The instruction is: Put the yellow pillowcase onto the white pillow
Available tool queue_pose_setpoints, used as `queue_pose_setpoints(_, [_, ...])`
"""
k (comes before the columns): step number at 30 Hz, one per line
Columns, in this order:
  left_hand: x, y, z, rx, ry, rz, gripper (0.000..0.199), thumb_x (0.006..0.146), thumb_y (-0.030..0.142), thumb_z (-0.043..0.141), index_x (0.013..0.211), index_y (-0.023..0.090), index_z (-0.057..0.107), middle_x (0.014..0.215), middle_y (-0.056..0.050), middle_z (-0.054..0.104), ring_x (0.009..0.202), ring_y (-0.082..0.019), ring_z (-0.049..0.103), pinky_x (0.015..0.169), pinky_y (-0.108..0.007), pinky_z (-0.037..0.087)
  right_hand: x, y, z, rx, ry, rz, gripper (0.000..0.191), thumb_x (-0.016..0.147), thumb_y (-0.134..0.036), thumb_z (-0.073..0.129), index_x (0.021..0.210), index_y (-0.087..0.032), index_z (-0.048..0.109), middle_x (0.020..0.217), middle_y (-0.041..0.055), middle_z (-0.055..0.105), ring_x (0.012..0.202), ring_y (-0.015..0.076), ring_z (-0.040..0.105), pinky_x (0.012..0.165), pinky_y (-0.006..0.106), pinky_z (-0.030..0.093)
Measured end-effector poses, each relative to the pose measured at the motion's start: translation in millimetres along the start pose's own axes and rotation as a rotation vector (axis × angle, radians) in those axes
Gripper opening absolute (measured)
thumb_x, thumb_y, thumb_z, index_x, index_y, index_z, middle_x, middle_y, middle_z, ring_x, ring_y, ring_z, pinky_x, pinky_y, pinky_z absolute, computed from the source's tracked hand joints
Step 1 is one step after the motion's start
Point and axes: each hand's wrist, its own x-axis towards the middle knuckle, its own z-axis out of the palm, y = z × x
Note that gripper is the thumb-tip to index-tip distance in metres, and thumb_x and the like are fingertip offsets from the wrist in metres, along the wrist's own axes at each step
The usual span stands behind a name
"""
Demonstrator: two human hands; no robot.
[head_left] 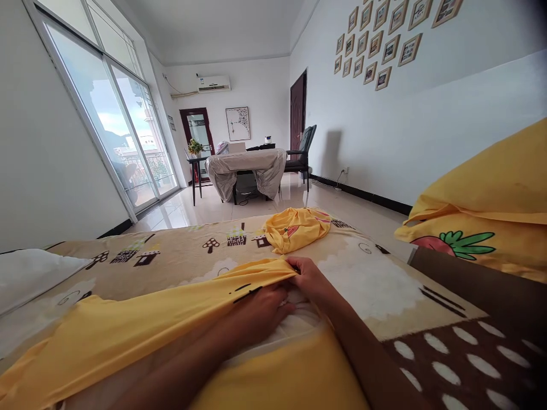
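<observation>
A yellow pillowcase stretches across the bed from the lower left toward the middle. My right hand is closed, pinching the edge of this yellow cloth at its far corner. Just below it, my left hand reaches under the raised edge, its fingers curled against a white pillow. Part of those fingers and what they grip is hidden. Another stretch of yellow fabric lies close to me, below both forearms. Beyond my hands sits a crumpled yellow cloth with a printed pattern.
A patterned beige blanket covers the bed. At the right is a yellow bundle with a radish print; at the left, a white pillow or cloth. Farther off stand a draped table and a dark chair.
</observation>
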Motion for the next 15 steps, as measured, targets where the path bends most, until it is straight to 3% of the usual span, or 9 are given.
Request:
queue_pose_setpoints(4, [-3.6, -0.7, -2.6, 0.065, -0.020, 0.051, 0.025, 0.091, 0.027, 0.045, 0.111, 0.016, 0.054, 0.135, -0.012, 0.050, 0.129, -0.024, 0.042, 0.110, -0.043, 0.033, 1.5, 2.7, 2.2, 0.016, 0.077, -0.001, 0.027, 0.058, -0.018, 0.051, 0.080, -0.014, 0.067, 0.073, 0.0001, 0.067, 0.071, 0.0158, 0.057, 0.064, 0.023, 0.044])
queue_pose_setpoints(9, [-8.9, -7.0, -7.1, 0.136, -0.102, 0.032, 0.023, 0.087, 0.015, 0.039, 0.107, 0.013, 0.050, 0.115, -0.014, 0.059, 0.113, -0.022, 0.054, 0.100, -0.038, 0.042, 5.8, 11.4, 3.4, 0.034, 0.099, 0.004, 0.022, 0.056, -0.020, 0.053, 0.073, -0.014, 0.067, 0.067, -0.0002, 0.066, 0.065, 0.0156, 0.057, 0.063, 0.025, 0.046])
queue_pose_setpoints(12, [-8.7, -11.3, -8.0, 0.109, -0.092, 0.000, 0.026, 0.089, 0.016, 0.035, 0.111, 0.016, 0.048, 0.109, -0.011, 0.060, 0.106, -0.022, 0.057, 0.096, -0.038, 0.045, 7.7, 14.8, 4.5, 0.070, 0.127, 0.005, 0.022, 0.055, -0.020, 0.052, 0.071, -0.014, 0.067, 0.065, 0.0006, 0.066, 0.062, 0.0157, 0.057, 0.062, 0.025, 0.047])
queue_pose_setpoints(15, [-6.6, -12.2, -8.1, 0.017, -0.032, 0.021, 0.031, 0.091, 0.016, 0.032, 0.117, 0.019, 0.048, 0.121, -0.009, 0.058, 0.115, -0.019, 0.052, 0.103, -0.037, 0.040, 7.8, 15.4, 6.1, 0.087, 0.150, 0.015, 0.023, 0.055, -0.019, 0.051, 0.071, -0.014, 0.067, 0.065, 0.0012, 0.067, 0.062, 0.0161, 0.058, 0.059, 0.025, 0.046])
